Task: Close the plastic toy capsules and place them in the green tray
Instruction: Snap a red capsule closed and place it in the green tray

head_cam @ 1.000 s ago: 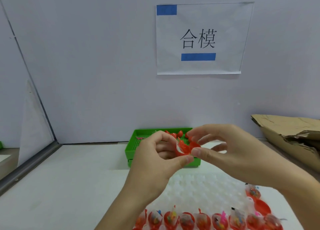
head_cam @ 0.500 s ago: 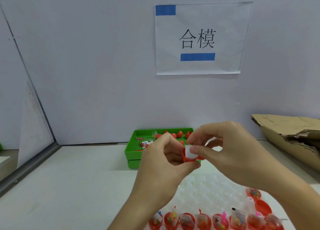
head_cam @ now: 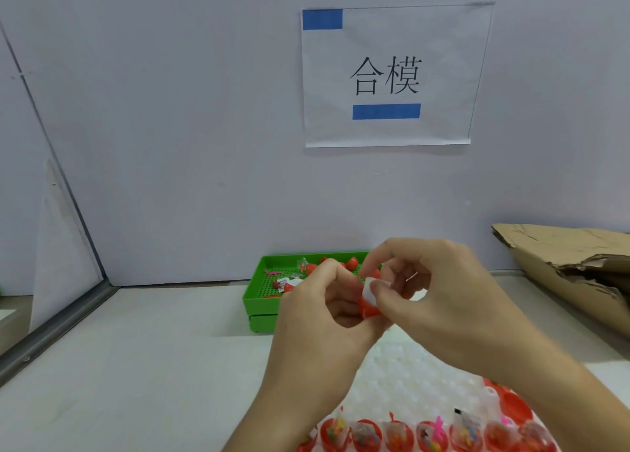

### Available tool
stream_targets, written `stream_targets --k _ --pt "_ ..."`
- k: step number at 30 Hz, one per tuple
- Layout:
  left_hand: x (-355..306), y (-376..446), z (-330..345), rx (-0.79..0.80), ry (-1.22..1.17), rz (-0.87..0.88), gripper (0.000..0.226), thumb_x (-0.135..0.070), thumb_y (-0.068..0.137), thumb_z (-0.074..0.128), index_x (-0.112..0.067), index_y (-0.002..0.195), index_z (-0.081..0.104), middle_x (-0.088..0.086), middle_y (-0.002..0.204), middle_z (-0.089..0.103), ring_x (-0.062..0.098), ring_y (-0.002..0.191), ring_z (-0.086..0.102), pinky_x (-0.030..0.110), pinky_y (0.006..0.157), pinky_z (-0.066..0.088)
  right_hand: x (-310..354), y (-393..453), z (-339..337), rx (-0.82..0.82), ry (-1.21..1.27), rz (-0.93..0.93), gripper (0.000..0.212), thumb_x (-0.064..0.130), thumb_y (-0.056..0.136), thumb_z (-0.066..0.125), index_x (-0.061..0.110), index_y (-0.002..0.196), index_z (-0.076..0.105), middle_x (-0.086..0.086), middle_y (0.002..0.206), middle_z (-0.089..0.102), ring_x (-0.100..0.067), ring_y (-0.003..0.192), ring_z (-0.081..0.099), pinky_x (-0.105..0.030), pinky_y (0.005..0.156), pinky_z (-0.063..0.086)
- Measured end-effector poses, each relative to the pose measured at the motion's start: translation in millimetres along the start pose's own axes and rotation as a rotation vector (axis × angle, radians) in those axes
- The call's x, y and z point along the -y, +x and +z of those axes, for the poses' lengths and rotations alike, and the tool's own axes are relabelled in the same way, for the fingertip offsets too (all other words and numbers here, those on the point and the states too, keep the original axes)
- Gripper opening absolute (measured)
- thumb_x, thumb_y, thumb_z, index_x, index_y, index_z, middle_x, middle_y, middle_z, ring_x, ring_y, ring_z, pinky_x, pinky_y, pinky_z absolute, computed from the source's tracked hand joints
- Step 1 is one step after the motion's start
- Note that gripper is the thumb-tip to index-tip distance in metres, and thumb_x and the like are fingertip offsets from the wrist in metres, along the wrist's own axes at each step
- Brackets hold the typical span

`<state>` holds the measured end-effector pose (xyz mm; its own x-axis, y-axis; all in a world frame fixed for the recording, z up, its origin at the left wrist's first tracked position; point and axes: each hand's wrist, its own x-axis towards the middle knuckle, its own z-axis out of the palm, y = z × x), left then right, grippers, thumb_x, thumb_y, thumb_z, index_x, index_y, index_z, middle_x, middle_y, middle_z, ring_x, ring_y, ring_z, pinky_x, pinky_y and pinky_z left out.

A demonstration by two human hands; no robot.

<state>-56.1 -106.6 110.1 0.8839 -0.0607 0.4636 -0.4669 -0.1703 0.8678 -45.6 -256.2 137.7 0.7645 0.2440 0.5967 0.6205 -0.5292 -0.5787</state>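
Note:
A red toy capsule point(head_cam: 370, 306) with a white slip sticking out of it is held between both hands in front of the green tray point(head_cam: 260, 300). My left hand point(head_cam: 324, 318) grips the capsule's red shell from the left. My right hand point(head_cam: 439, 301) pinches the capsule's top and the white slip from the right. Several red capsules point(head_cam: 351, 263) and small toys lie in the green tray. A row of open red capsules point(head_cam: 397, 434) with toys inside stands along the bottom edge.
A white bubbled holder sheet point(head_cam: 409, 380) lies under my hands and carries the open capsules. Crumpled brown cardboard point(head_cam: 572, 264) sits at the right. A white wall with a paper sign point(head_cam: 388, 76) stands behind the tray. A metal rail point(head_cam: 54, 325) runs along the left.
The two hands have drawn closer together around the capsule. The open red halves seen a second ago are now pressed nearer, with the white slip at the top.

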Motion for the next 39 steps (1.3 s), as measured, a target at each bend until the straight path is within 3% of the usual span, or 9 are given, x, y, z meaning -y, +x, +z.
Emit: stream_targets --k 7,12,18,22,31,39 --pt "0 0 1 -0.01 0.025 -0.018 0.024 -0.009 0.074 0.085 -0.012 0.081 0.062 0.001 0.076 0.073 0.013 0.071 0.073 0.029 0.071 0.061 2 1 -10 0.061 -0.075 0.01 0.023 0.016 0.079 0.081 0.037 0.072 0.075 0.022 0.064 0.069 -0.001 0.062 0.066 -0.017 0.061 0.053" --pt "0 -1 0 0.001 0.048 -0.016 0.026 -0.011 0.071 0.087 -0.014 0.081 0.063 -0.002 0.077 0.073 0.011 0.07 0.072 0.022 0.069 0.059 3 1 -17 0.137 -0.09 0.067 0.03 0.02 0.085 0.078 0.049 0.076 0.075 0.021 0.074 0.073 -0.007 0.072 0.071 -0.033 0.071 0.059" --pt "0 -1 0 0.021 0.07 -0.01 0.029 -0.007 0.071 0.086 -0.018 0.083 0.062 -0.004 0.078 0.073 0.011 0.071 0.072 0.026 0.071 0.06 2 2 -12 0.073 -0.133 0.054 0.025 0.012 0.084 0.077 0.036 0.075 0.078 0.022 0.07 0.071 -0.001 0.068 0.067 -0.025 0.066 0.055" --pt "0 0 -1 0.015 0.05 -0.016 0.031 -0.005 0.071 0.085 -0.02 0.086 0.063 -0.005 0.077 0.074 0.008 0.068 0.072 0.018 0.065 0.058 -2 3 -7 0.042 -0.079 0.065 0.024 0.012 0.081 0.08 0.035 0.075 0.078 0.02 0.072 0.07 0.001 0.07 0.067 -0.023 0.067 0.056" --pt "-2 0 -3 0.007 -0.023 -0.016 0.032 -0.004 0.072 0.084 -0.019 0.093 0.063 -0.001 0.078 0.074 0.009 0.072 0.073 0.015 0.064 0.055 -2 4 -2 -0.013 0.15 0.166 0.018 0.01 0.077 0.082 0.025 0.072 0.074 0.007 0.065 0.074 -0.013 0.06 0.071 -0.038 0.065 0.06" --pt "-1 0 -3 -0.002 0.044 0.062 0.016 -0.016 0.081 0.08 -0.018 0.093 0.069 -0.008 0.083 0.074 0.002 0.08 0.071 0.01 0.067 0.052 -2 4 -4 -0.09 0.23 0.245 0.015 0.01 0.075 0.082 0.023 0.068 0.078 0.005 0.065 0.075 -0.011 0.06 0.072 -0.022 0.058 0.056"
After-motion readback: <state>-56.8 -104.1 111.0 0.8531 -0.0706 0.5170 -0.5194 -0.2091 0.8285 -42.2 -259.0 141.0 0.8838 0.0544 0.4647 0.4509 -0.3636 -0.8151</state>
